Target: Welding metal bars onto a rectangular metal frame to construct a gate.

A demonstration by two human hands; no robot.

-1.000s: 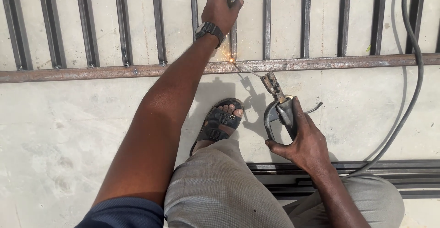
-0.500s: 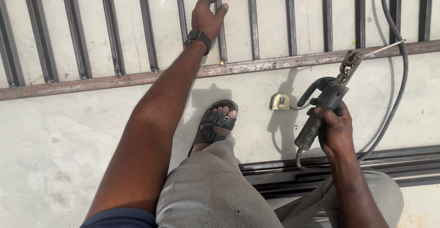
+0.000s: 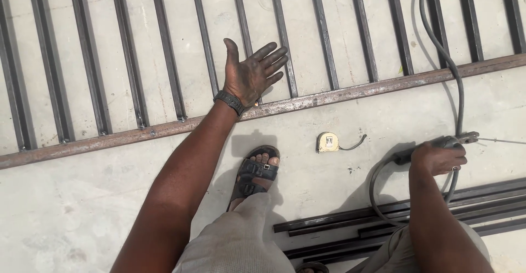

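A large grille of dark steel bars (image 3: 164, 53) lies flat on the pale concrete floor (image 3: 66, 212), the uprights running away from the person and joined to a rusty flat cross rail (image 3: 339, 93) that slants across the view. A thick grey cable (image 3: 441, 48) comes down from the top edge over the bars and the rail, loops on the floor and runs into the tool in the right hand. A bundle of loose dark steel strips (image 3: 394, 218) lies below that hand, beside the knee.

The left hand (image 3: 253, 74) hovers over the grille with palm up and fingers (image 3: 274, 59) spread wide, holding nothing; the cross rail passes just under its wrist, and a bar shows between thumb and forefinger. The right hand (image 3: 437, 158) is closed around the grey handle of a welding electrode holder (image 3: 457, 140), whose thin rod points away past the knuckles to the right.

A black sandal (image 3: 253, 175) on the person's foot rests below the left wrist, and a small yellow tape measure (image 3: 328, 141) lies between the two hands, nearer the rail.

This looks like a pause between welds: the rod is off the metal. A further weld would call for steadying a bar with the free hand and bringing the rod tip onto a joint at the rail.
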